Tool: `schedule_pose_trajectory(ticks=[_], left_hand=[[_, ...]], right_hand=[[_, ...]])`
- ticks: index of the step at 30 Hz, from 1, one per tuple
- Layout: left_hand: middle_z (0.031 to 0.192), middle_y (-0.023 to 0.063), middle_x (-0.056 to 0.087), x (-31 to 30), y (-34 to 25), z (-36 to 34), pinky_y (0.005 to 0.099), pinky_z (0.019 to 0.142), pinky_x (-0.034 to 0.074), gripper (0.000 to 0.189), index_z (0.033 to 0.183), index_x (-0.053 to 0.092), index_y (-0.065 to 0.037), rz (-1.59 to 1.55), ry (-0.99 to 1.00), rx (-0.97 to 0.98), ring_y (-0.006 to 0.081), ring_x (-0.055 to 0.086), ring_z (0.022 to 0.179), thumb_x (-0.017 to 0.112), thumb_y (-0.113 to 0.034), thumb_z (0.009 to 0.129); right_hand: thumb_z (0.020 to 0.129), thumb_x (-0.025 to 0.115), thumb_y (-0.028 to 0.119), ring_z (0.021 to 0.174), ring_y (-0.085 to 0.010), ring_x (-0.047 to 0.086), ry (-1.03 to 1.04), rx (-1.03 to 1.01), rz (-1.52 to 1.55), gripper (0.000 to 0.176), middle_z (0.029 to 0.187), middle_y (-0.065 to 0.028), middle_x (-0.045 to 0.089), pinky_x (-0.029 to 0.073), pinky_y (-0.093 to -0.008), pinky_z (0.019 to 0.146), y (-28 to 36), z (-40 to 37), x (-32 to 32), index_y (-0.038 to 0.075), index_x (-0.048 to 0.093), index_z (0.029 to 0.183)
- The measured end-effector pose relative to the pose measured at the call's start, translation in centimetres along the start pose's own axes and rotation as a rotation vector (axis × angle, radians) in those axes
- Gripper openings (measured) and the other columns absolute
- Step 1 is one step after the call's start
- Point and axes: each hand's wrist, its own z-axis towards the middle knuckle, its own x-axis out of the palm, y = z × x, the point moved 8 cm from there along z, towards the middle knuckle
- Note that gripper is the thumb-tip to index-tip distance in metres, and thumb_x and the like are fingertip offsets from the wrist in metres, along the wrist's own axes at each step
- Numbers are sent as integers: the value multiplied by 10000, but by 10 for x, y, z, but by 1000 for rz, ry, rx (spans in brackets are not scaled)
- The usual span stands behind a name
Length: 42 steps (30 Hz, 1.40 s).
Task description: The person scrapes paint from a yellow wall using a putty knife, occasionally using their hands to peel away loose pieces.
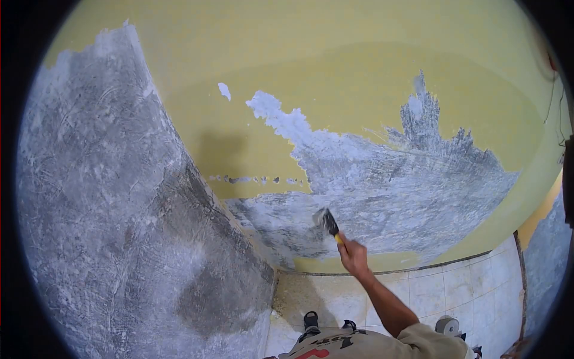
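My right hand [354, 256] is stretched out low toward the wall and grips a scraper [327, 222] with a yellow and black handle. Its blade rests against the scraped grey-white patch [382, 191] on the yellow painted wall [335, 66], just above the strip of yellow paint along the floor line. My left hand is out of view.
The left wall [119, 227] is scraped bare to grey plaster and meets the yellow wall at a corner [263, 251]. White floor tiles [454, 287] lie below, dusted with debris. My shoe [310, 320] and a small round object [447, 326] are near the bottom edge.
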Motion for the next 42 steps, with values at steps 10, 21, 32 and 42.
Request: schedule_pose_trajectory(ticks=[10, 21, 32, 42], left_hand=[[1196, 147, 630, -38, 6, 20, 484, 828, 585, 314, 1196, 584, 18, -112, -165, -191, 356, 678, 1004, 612, -131, 921], [1096, 120, 682, 55, -220, 14, 402, 768, 572, 328, 1160, 623, -27, 132, -142, 267, 287, 695, 934, 633, -251, 921], [1183, 140, 657, 299, -424, -57, 375, 864, 560, 415, 1232, 587, -7, 138, 382, 519, 254, 674, 1012, 600, -326, 967], [986, 175, 677, 466, -454, -131, 369, 790, 567, 596, 1130, 567, 47, -164, 760, 565, 260, 679, 861, 499, -526, 982]], right_hand=[[839, 686, 36, 496, -260, 534, -211, -30, 202, 401, 603, -132, 557, 445, -373, 487, 59, 76, 5, 80, 669, 1237], [836, 685, 15, 501, -259, 546, -253, 74, 99, 312, 623, -144, 594, 471, -368, 496, 63, 26, -16, 37, 706, 1147], [888, 671, 73, 568, -231, 609, -178, 185, 91, 286, 724, -163, 660, 485, -327, 553, 59, 5, 3, -7, 681, 1162], [984, 580, 88, 774, -137, 628, -329, 318, 545, 226, 1054, -100, 677, 527, -276, 686, 47, -9, 47, -23, 580, 1181]])
